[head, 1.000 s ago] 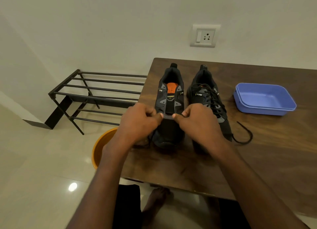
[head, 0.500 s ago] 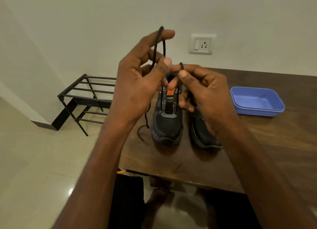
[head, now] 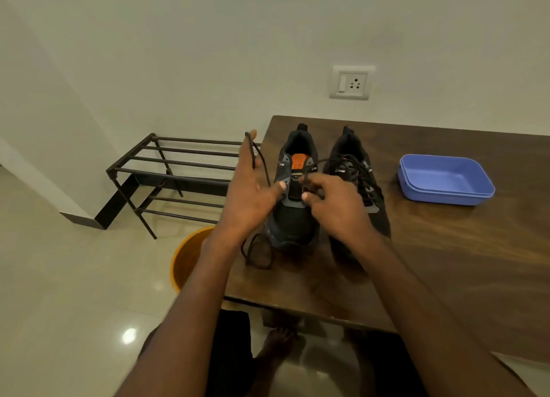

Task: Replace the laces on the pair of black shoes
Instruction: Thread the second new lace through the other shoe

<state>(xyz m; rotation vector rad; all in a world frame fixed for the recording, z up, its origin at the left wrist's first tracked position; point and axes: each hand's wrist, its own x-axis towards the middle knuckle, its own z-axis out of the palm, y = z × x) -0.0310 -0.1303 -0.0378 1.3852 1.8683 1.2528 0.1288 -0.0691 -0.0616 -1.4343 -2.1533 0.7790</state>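
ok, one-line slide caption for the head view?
Both hands thread a black lace into the left shoe on the wooden table.

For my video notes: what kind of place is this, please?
Probably a room in a home, perhaps near the entrance: a metal shoe rack on a glossy tiled floor, a wall socket, and a wooden table holding shoes.

Off-white walls [head: 178, 54] meeting at corner, white socket plate [head: 352, 82] sitting on wall. Dark wooden table [head: 446, 262] standing against it. Black metal rack [head: 175, 170] resting on glossy pale floor tiles [head: 74, 292], which are reflecting ceiling light [head: 129, 335]. Orange bucket [head: 186, 262] sitting beside table edge.
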